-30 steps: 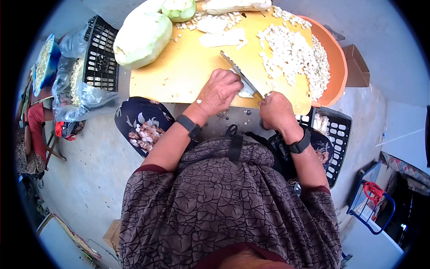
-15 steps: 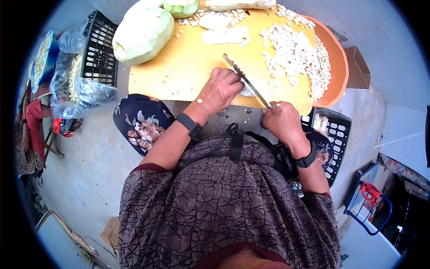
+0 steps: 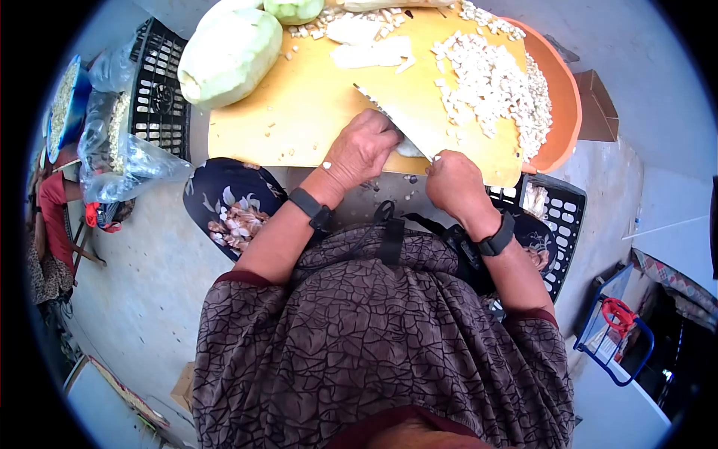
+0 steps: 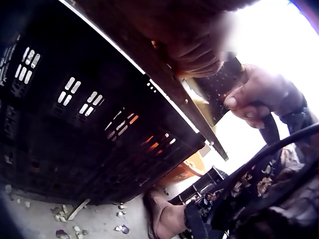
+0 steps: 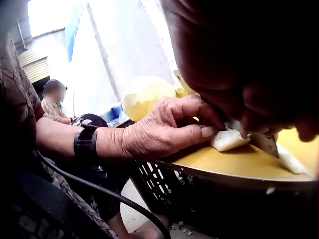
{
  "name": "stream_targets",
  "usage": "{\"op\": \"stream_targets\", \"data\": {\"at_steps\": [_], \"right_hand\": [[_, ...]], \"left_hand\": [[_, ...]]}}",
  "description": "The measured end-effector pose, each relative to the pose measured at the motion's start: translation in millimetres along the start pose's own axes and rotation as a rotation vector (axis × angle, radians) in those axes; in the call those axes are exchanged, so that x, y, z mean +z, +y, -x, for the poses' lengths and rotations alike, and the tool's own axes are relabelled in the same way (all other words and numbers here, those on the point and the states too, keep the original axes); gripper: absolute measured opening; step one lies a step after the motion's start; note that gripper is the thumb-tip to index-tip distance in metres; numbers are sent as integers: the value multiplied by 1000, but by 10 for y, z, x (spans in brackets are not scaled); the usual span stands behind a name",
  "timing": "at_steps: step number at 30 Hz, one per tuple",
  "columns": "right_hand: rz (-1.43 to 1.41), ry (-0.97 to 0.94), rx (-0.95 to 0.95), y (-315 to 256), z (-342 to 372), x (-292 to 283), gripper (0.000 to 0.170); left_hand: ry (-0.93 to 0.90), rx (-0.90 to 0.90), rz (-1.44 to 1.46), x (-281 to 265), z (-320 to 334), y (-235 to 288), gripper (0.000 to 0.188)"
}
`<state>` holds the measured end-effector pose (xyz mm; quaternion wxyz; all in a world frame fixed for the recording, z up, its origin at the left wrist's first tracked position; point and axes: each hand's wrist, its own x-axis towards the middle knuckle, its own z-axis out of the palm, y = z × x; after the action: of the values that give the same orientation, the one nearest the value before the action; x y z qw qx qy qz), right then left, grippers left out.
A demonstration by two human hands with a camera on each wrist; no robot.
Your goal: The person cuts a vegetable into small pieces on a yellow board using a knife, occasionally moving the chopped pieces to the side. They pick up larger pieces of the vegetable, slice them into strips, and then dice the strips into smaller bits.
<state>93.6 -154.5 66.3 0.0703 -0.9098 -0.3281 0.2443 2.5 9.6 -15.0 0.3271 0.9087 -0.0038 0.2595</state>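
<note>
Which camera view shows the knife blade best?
The head view, since it shows the knife blade from tip to right hand. The left wrist view catches a dark, speckled part; the right wrist view, only a stretch beside a pale piece.

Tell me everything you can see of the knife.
The knife has a long metal blade, bright in parts, with specks on it; the bit of handle below the right hand looks dark. That hand grips it. The blade slants over the yellow board, its far end away from the person and to their left. Beside it, near the board's near edge, the fingers of the left hand hold a pale piece. Whether those fingers touch the blade, I cannot tell.
</note>
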Motion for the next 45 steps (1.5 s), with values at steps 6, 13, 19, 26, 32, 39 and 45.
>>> {"op": "stream_targets", "data": {"at_steps": [6,13,19,26,32,39,45], "right_hand": [[-35,35,41,-37,15,-5,21],[-14,46,41,-22,-77,0,20],[32,116,-52,34,-17,81,20],[18,77,-77,-72,194,-184,21],[8,9,-54,-65,234,-241,19],[51,-103,-44,-68,81,-200,16],[-15,-58,12,-114,-60,-6,19]], "left_hand": [[13,34,14,11,40,-39,16],[3,40,14,13,42,-44,9],[6,46,-21,16,36,-41,7],[34,58,-55,26,53,-32,7],[28,60,-97,12,50,-19,10],[26,14,-63,10,50,-8,12],[42,9,-19,-2,52,1,13]]}}
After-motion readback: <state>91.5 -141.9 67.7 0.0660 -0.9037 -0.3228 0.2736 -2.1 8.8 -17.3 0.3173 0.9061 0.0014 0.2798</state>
